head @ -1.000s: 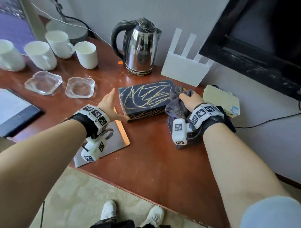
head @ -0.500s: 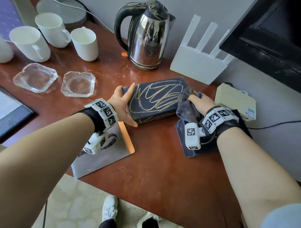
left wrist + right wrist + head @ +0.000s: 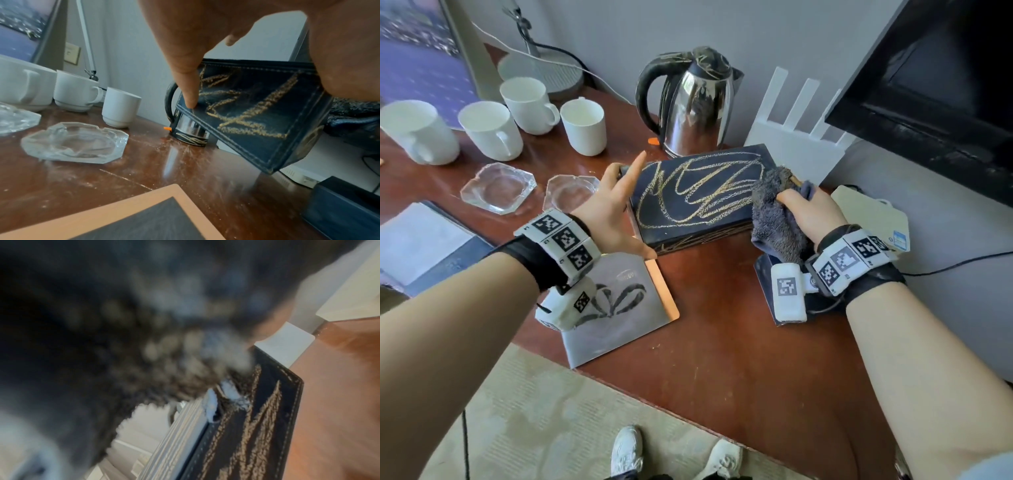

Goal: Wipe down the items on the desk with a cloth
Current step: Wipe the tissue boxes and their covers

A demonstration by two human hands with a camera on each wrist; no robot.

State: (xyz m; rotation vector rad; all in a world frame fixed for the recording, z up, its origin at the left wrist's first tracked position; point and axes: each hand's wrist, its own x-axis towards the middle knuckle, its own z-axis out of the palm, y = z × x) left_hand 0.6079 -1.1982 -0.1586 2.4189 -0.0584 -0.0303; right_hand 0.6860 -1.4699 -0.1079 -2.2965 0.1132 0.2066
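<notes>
Right hand first: we have its fingers curled round a bunched grey cloth and press it to the right end of the dark box, the one with gold scribbles on top. Our left hand is spread, fingers straight, thumb along the near lower edge and a fingertip on the far corner. The left wrist view shows the box tipped, its near corner clear of the table, so we judge that the left hand steadies it while the cloth works the end face.

Just behind the box stand a steel kettle and a white router; a cream-coloured device lies to its right. Near our left wrist lies a grey card with an orange edge. Further left are two glass ashtrays and four white cups, with a folder at the table's left edge.

As for progress, we judge that the job is still under way. Pale dust and streaks show on the wood by the ashtrays, and we cannot tell which of the other things have been wiped. The rest of the box appears still to do.
</notes>
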